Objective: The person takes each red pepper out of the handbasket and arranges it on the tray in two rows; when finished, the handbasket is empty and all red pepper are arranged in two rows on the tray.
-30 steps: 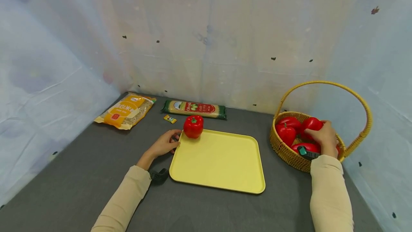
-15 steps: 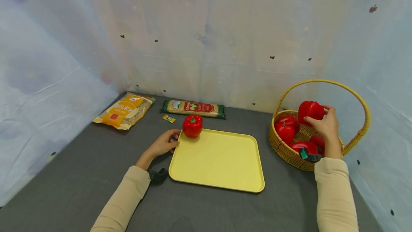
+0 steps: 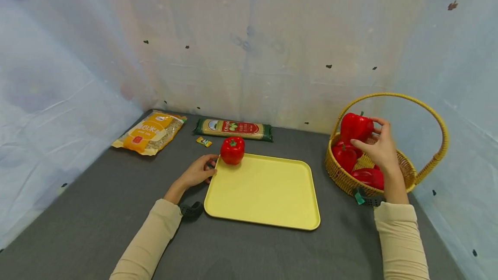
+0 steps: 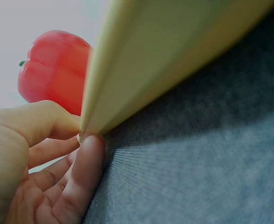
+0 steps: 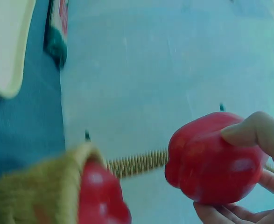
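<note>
Toward two o'clock from the tray (image 3: 268,193), the right hand (image 3: 382,147) grips a red pepper (image 3: 354,128) above the basket (image 3: 337,174); between nine and ten o'clock, the left hand (image 3: 196,172) pinches the tray's edge.

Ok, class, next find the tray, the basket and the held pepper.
Tray (image 3: 264,191): head view, on its bare yellow middle.
Basket (image 3: 337,175): head view, on its woven outer wall.
Held pepper (image 5: 212,161): right wrist view, on its red side.

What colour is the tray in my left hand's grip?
The tray is plain yellow, clearest in the head view.
</note>
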Demonstrator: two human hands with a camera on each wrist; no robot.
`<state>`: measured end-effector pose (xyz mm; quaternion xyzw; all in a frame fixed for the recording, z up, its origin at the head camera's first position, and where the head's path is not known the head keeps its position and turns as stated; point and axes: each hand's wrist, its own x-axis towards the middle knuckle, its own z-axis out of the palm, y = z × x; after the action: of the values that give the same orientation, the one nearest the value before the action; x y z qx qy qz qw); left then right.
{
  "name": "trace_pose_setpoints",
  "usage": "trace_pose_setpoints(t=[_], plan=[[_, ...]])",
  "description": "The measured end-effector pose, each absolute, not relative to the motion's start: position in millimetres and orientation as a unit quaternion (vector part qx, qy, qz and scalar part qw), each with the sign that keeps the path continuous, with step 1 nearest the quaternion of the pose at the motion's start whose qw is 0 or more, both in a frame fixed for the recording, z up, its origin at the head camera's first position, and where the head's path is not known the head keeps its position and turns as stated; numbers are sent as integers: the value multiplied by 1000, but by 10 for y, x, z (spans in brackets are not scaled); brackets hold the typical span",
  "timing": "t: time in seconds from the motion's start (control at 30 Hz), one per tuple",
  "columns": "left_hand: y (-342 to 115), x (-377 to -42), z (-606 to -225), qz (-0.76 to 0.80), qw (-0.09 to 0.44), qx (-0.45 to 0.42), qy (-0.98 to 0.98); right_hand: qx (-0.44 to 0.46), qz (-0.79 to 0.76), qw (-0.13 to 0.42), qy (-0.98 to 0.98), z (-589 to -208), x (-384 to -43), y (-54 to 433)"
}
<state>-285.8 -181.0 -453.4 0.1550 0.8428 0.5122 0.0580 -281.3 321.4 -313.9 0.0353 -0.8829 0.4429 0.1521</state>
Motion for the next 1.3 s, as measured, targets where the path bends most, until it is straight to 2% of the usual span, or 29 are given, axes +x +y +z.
trace_pose_setpoints(t=[0.33, 0.53, 0.73, 0.93, 1.17, 1.3], plan=[[-1754, -2750, -4382, 507, 55, 167, 844, 163, 467, 196, -847, -3154, -2735, 2631], [-1804, -2831, -4496, 508, 54, 164, 844, 227, 505, 189, -811, -3074, -2583, 2263], [-1813, -2841, -4522, 508, 49, 172, 842, 282, 493, 188, -801, -3155, -2574, 2010], [-1739, -2639, -4226, 500, 50, 178, 846, 307, 480, 164, -805, -3284, -2620, 1818], [-1732, -2610, -4207, 502, 54, 179, 844, 309, 462, 131, -821, -3438, -2659, 1621], [-1726, -2613, -4206, 500, 53, 173, 847, 307, 457, 119, -826, -3656, -2851, 1585]])
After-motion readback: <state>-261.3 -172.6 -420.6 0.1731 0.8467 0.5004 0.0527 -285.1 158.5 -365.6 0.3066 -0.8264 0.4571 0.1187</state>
